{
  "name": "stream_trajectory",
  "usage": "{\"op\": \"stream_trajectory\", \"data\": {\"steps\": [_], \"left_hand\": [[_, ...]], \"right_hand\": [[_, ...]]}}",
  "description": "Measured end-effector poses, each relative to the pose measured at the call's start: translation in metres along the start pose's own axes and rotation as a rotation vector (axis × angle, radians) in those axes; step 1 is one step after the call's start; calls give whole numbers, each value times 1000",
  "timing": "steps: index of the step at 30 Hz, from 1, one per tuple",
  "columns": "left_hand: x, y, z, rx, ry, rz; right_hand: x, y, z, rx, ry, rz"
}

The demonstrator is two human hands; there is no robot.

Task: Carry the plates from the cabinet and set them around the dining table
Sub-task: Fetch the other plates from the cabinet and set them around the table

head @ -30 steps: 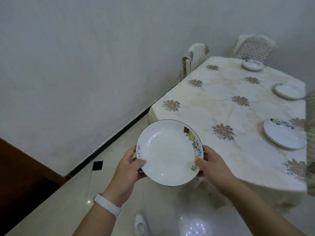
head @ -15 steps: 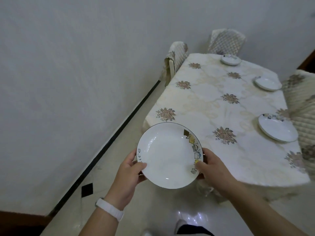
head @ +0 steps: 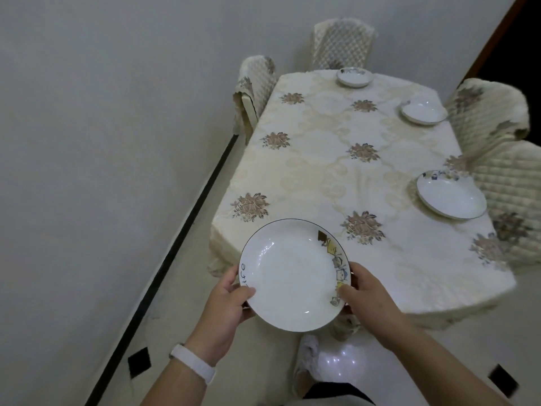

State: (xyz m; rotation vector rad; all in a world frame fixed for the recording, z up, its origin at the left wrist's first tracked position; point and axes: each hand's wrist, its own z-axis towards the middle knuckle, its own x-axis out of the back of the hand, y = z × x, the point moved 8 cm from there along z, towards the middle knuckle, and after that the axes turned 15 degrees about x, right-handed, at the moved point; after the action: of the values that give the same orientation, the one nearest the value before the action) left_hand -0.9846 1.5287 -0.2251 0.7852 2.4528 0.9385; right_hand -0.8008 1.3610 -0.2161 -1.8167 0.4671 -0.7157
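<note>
While I watched the head camera from my remote seat, the left of the view was filled by a plain pale wall (head: pixel 87 142). A black skirting strip (head: pixel 187 230) ran along its foot, and a dark diamond inlay (head: pixel 139 362) sat in the glossy floor (head: pixel 263 361).

Next came the left hand (head: pixel 225 307), with a white band (head: pixel 193 361) on its wrist. Its thumb lay over the near-left rim of the plate (head: pixel 292 276) and its fingers were curled underneath. The plate was white with a thin dark edge, blue lettering on its left side and small cartoon pictures down its right. It was held roughly level in the air at the near-left corner of the dining table (head: pixel 322 171). I could not tell whether its far edge was actually over the cloth. The right hand (head: pixel 373 297) clasped the opposite rim, thumb on top by the pictures, so the two hands were apart with the plate between them. A pale slipper (head: pixel 306 361) showed on the floor below.

The table wore a cream cloth with flower clusters. A covered chair (head: pixel 254 89) stood at its far-left corner and an end chair (head: pixel 342 45) at the far end, with a far plate (head: pixel 354 77) lying before it. Along the right edge lay a second plate (head: pixel 424 112) and, nearer me, a third plate (head: pixel 450 197), each just beside a quilted chair (head: pixel 491 112). A dark doorway (head: pixel 521 39) cut the top right corner.
</note>
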Motion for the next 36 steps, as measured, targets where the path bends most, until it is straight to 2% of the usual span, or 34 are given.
{"op": "stream_trajectory", "data": {"steps": [14,28,36], "left_hand": [[-141,40,123,131,-68,171],[-183,16,196,209,-72,459],[-176,4,226,135,-24,639]], "right_hand": [[119,59,78,-95,183,108],[145,124,89,-249,241,-28],[133,155,87,-329,280,-62]]}}
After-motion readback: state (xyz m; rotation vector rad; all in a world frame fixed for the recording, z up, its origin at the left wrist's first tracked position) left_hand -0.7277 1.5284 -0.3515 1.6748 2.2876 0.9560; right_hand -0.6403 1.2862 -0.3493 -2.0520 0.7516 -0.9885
